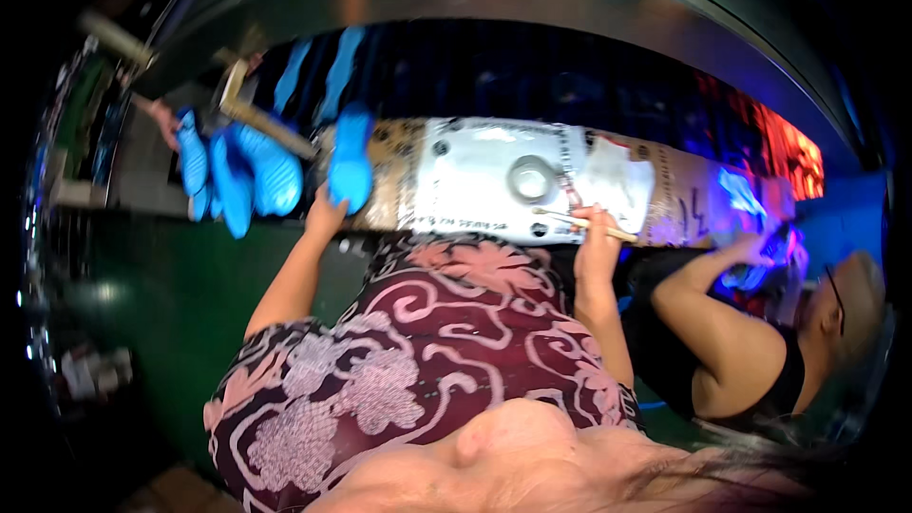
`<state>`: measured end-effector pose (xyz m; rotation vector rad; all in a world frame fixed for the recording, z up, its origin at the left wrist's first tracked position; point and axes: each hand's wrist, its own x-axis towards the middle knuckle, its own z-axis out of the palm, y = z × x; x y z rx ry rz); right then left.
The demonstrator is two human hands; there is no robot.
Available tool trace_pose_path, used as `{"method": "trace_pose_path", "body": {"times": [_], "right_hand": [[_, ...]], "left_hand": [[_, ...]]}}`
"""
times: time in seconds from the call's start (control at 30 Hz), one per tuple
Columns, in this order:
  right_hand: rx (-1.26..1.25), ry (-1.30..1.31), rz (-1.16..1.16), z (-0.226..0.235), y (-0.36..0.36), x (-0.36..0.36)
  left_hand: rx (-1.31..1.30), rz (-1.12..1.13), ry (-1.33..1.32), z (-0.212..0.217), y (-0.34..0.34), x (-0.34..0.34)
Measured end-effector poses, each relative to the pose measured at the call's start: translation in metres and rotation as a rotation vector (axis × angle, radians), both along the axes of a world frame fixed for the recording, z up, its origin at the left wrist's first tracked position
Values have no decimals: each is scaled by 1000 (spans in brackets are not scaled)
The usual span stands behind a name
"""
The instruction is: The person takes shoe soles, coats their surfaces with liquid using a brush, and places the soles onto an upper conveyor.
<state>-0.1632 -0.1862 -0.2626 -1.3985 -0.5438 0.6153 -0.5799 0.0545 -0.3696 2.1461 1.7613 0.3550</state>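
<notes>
My left hand has its fingers closed at the near end of a blue shoe sole, which lies lengthwise at the left end of the work surface. In my right hand is a thin brush, its tip pointing left over a white sheet. A small round pale dish stands on that sheet, just beyond the brush tip. Next to the dish lies a crumpled white cloth or paper. The brush tip is apart from the sole.
Several blue soles are grouped at the left, near a wooden bar. Beyond the cardboard runs a dark ribbed conveyor with more blue soles on it. At the right a co-worker handles something under blue light.
</notes>
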Motion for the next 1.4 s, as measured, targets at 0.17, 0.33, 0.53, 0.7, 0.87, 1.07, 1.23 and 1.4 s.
{"method": "trace_pose_path", "body": {"times": [0.17, 0.33, 0.53, 0.7, 0.87, 1.07, 1.23, 1.4], "right_hand": [[33, 70, 27, -15, 8, 0], [13, 148, -29, -8, 8, -8], [11, 135, 14, -5, 8, -8], [22, 25, 153, 33, 18, -16], [175, -563, 288, 58, 30, -24], [245, -749, 266, 50, 35, -28], [185, -890, 282, 48, 36, -28], [166, -851, 286, 45, 32, -23]], "left_hand": [[-921, 529, -1305, 41, -5, 37], [-956, 203, -1521, 88, -33, 73], [-553, 4, -1166, 103, -69, 121], [-415, -129, -1042, 126, -77, 168], [-265, -312, -998, 134, -91, 203], [-265, -349, -1048, 135, -105, 215], [-272, -346, -1015, 137, -110, 216], [-304, -342, -1001, 142, -109, 214]]}}
